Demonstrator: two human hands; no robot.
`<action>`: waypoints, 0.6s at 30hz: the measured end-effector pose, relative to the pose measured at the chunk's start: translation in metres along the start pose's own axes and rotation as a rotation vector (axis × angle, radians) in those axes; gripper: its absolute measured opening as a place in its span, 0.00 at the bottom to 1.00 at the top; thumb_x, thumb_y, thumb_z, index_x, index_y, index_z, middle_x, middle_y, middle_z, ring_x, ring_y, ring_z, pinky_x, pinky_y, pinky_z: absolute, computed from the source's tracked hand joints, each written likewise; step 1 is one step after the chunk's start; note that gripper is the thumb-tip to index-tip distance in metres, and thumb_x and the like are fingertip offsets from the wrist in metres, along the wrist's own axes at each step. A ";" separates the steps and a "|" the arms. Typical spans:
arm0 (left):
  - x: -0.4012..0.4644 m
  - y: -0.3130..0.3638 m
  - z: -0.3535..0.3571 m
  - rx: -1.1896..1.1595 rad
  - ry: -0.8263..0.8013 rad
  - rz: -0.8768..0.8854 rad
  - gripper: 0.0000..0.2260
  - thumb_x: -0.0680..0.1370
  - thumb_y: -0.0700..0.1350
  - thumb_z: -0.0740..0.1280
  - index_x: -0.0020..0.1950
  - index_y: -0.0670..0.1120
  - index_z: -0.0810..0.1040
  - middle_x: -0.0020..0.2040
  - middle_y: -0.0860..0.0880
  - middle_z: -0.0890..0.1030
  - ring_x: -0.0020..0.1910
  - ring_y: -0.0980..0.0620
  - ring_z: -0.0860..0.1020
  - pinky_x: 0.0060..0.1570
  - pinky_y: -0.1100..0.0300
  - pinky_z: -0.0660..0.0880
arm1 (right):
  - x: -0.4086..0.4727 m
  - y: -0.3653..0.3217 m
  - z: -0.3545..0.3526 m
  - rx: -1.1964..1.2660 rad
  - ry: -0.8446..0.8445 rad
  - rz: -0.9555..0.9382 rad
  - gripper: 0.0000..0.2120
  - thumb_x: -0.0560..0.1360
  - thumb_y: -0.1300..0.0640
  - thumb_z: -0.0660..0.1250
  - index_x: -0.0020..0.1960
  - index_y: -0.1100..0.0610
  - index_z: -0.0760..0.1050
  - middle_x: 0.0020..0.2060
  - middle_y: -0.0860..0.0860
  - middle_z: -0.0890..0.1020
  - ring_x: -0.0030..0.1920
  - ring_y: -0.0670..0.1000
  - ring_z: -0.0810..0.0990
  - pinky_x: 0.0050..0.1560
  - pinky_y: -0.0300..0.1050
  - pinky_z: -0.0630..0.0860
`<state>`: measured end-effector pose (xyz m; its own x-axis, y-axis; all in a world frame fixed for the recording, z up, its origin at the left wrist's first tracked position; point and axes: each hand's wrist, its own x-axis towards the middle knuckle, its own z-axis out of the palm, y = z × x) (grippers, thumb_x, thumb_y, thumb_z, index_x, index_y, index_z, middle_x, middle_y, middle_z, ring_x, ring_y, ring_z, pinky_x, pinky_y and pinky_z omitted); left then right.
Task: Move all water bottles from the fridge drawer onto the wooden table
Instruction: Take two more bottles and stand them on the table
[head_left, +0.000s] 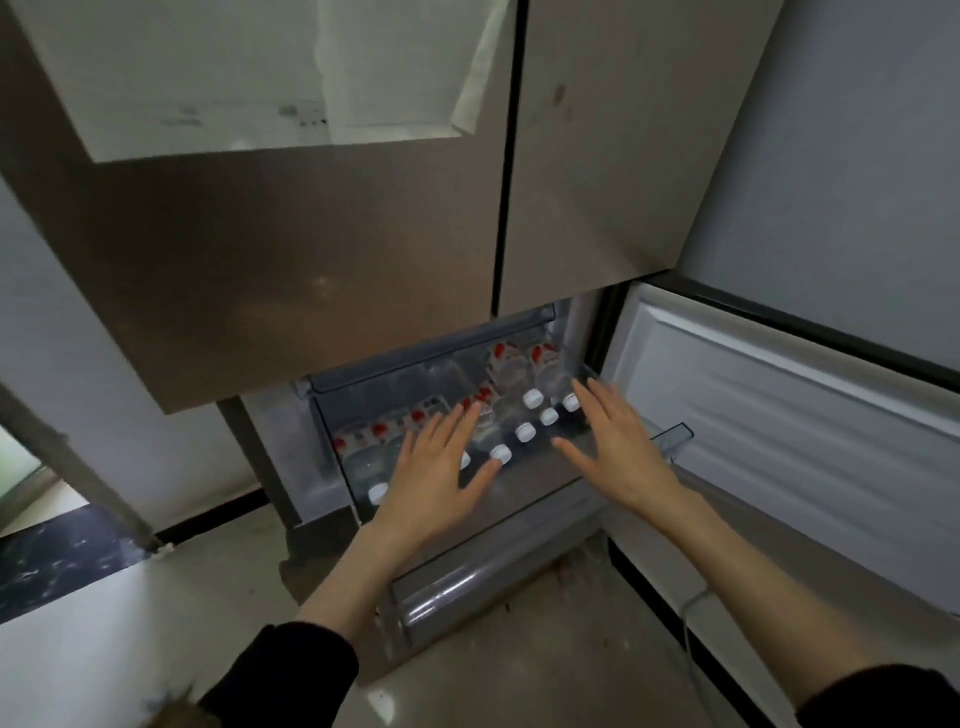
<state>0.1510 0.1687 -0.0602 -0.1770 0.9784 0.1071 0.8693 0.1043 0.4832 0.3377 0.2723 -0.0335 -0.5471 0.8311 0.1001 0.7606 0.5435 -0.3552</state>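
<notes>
The left hand (434, 470) is held palm down with its fingers straight and spread, above the left half of the fridge drawer (483, 506); it grips nothing, and whether the fingertips touch the bottles beneath cannot be told. The right hand (615, 449) is likewise flat, fingers extended and fanned apart, over the right half of the same drawer and holding nothing. Both forearms are bare, and each ends in a dark sleeve (283, 675) at the lower edge of the view. The water bottles (525, 432) stand upright inside the clear drawer, seen from above as a diagonal row of white caps running between the two hands, with one further cap at the near left corner. Behind that row, more bottles with red and white labels (379, 431) fill the back of the drawer, some of them blurred. The drawer is pulled out of the lower right compartment of the fridge (291, 260), whose brown upper doors are closed. A sheet of white paper (249, 73) is fixed to the upper left door. The lower door (779, 415) stands swung open to the right, its pale ribbed inner lining facing the camera. A second clear drawer front (467, 587) shows just below the first. The floor (130, 649) is pale tile.
</notes>
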 end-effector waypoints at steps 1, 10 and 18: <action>0.013 0.000 0.008 -0.030 -0.014 -0.007 0.29 0.78 0.58 0.56 0.76 0.53 0.49 0.77 0.50 0.54 0.75 0.49 0.53 0.73 0.47 0.52 | 0.010 0.009 0.003 0.033 -0.017 0.013 0.34 0.76 0.46 0.62 0.75 0.56 0.52 0.75 0.55 0.55 0.76 0.56 0.51 0.74 0.51 0.52; 0.136 0.009 0.075 -0.376 -0.053 -0.295 0.16 0.78 0.44 0.60 0.66 0.45 0.70 0.61 0.44 0.77 0.60 0.45 0.74 0.52 0.62 0.67 | 0.123 0.085 0.032 0.182 -0.272 0.178 0.19 0.75 0.53 0.64 0.61 0.63 0.71 0.59 0.61 0.77 0.59 0.60 0.74 0.53 0.46 0.70; 0.209 0.028 0.112 -0.960 0.053 -0.896 0.09 0.78 0.44 0.61 0.55 0.41 0.76 0.48 0.44 0.78 0.45 0.48 0.76 0.48 0.56 0.74 | 0.173 0.111 0.052 0.168 -0.414 0.224 0.15 0.77 0.57 0.60 0.59 0.65 0.73 0.59 0.62 0.78 0.58 0.60 0.76 0.54 0.46 0.73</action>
<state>0.1898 0.3959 -0.1221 -0.5541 0.6259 -0.5489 -0.2269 0.5208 0.8229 0.3097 0.4703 -0.1042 -0.4953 0.7901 -0.3612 0.8273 0.3021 -0.4736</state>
